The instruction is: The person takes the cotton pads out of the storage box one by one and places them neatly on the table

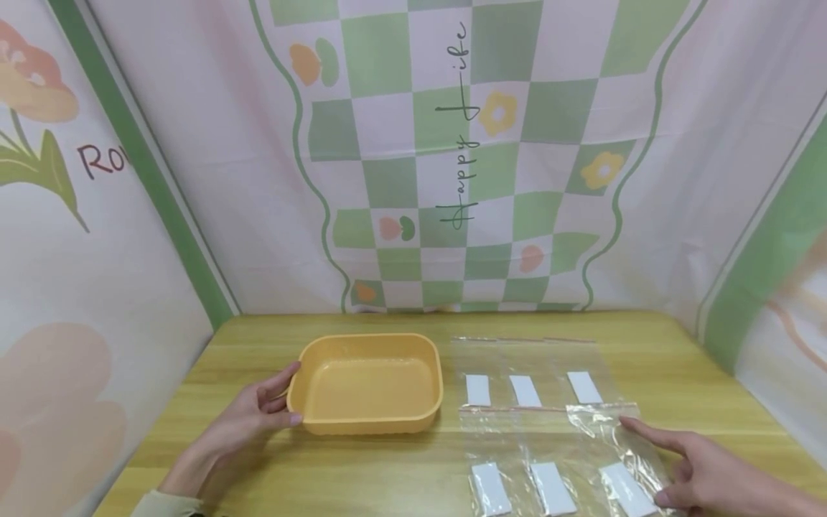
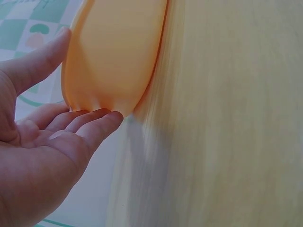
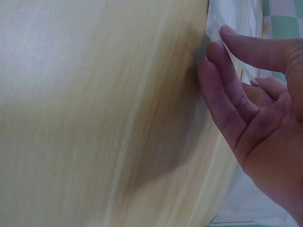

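Observation:
A yellow plastic basin (image 1: 371, 424), rounded at its corners, stands on the wooden table. At its left end my left hand (image 1: 258, 413) holds it, thumb at the near corner and fingers toward the far one. The left wrist view shows that thumb along the basin's rim (image 2: 67, 71) and the fingertips against the end wall. On the right lie clear zip bags with white labels, in two rows. My right hand (image 1: 698, 459) touches the near right bag (image 1: 614, 449): the index finger stretches to its top corner, the thumb rests by its label (image 1: 628, 490).
The far row of bags (image 1: 526, 355) lies just right of the basin, its labels overlapped closely by the near row's top edges. A patterned cloth (image 1: 446, 165) hangs behind the wooden table (image 1: 388, 474), with printed cloth walls on both sides.

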A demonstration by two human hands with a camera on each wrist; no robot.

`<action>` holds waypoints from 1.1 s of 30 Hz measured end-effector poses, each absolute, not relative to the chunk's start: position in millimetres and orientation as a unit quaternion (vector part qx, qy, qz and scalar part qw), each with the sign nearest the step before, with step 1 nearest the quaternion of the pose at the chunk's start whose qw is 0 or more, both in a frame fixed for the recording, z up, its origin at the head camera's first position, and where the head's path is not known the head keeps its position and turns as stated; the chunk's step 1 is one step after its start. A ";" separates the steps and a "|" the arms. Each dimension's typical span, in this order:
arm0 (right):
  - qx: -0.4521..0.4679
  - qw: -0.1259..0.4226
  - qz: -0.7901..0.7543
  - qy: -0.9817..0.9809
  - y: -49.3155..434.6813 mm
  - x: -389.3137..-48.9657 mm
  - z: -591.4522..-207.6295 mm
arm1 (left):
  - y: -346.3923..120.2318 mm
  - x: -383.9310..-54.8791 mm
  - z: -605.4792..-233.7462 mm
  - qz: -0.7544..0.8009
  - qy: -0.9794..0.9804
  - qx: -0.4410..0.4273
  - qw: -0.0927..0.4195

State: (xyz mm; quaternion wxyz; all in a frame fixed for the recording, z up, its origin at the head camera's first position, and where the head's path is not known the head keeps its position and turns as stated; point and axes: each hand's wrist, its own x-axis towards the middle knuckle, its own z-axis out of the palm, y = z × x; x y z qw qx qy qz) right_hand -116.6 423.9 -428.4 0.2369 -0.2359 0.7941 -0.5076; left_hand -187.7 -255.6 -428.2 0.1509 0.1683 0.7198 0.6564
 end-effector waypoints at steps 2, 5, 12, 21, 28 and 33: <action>-0.235 0.233 -0.500 0.800 424.1 -116.3 -428.8 | -255.8 -187.9 -429.0 0.658 0.718 0.170 0.152; -0.232 0.228 -0.490 0.809 425.2 -116.1 -429.6 | -256.0 -187.9 -430.1 0.661 0.716 0.167 0.153; -0.252 0.204 -0.491 0.809 430.0 -116.7 -433.8 | -256.6 -188.9 -430.9 0.659 0.718 0.164 0.154; -0.262 0.113 -0.431 0.856 435.7 -113.6 -438.2 | -257.2 -189.7 -430.6 0.655 0.722 0.162 0.154; -0.244 0.069 -0.385 0.887 435.2 -113.0 -427.7 | -258.5 -189.0 -429.8 0.655 0.722 0.162 0.155; -0.220 -0.052 -0.309 0.924 422.4 -114.9 -417.1 | -260.7 -188.5 -426.8 0.657 0.721 0.168 0.144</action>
